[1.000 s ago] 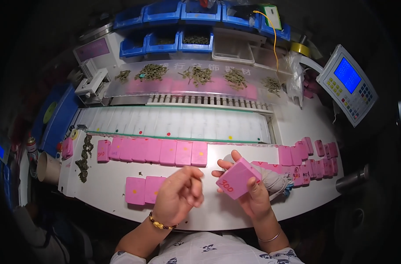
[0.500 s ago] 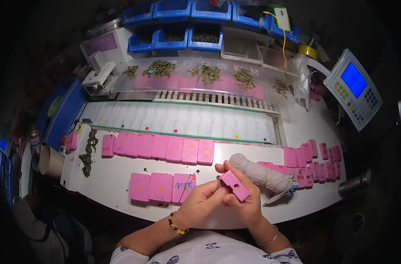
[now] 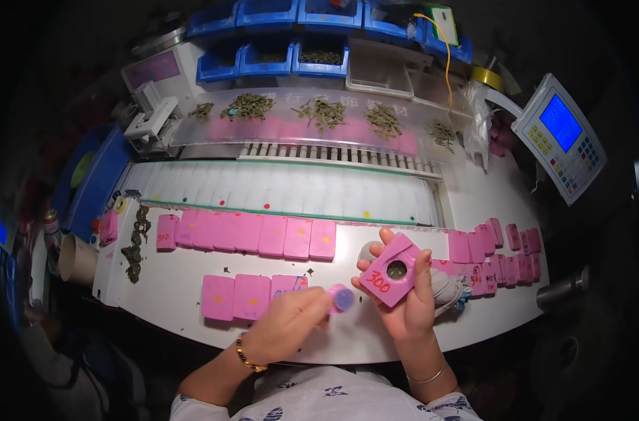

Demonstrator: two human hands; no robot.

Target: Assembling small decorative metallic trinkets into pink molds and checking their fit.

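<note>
Pink block (image 3: 408, 253) in right grip (image 3: 414, 307) partly hides grey cloth (image 3: 446, 292); left grip (image 3: 291, 323) pinches disc (image 3: 343, 299).

Pink blocks (image 3: 246, 233) sit in rows on a white table (image 3: 166, 284), with dark pieces (image 3: 133, 254) at left and a grey cloth (image 3: 447, 296) at right.

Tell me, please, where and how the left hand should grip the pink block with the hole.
Probably the lower-left edge beside the red marking, coming from the left, once the left hand puts down its round piece: that edge looks clear, while the right hand backs the pink block, thumb on its right side.
</note>
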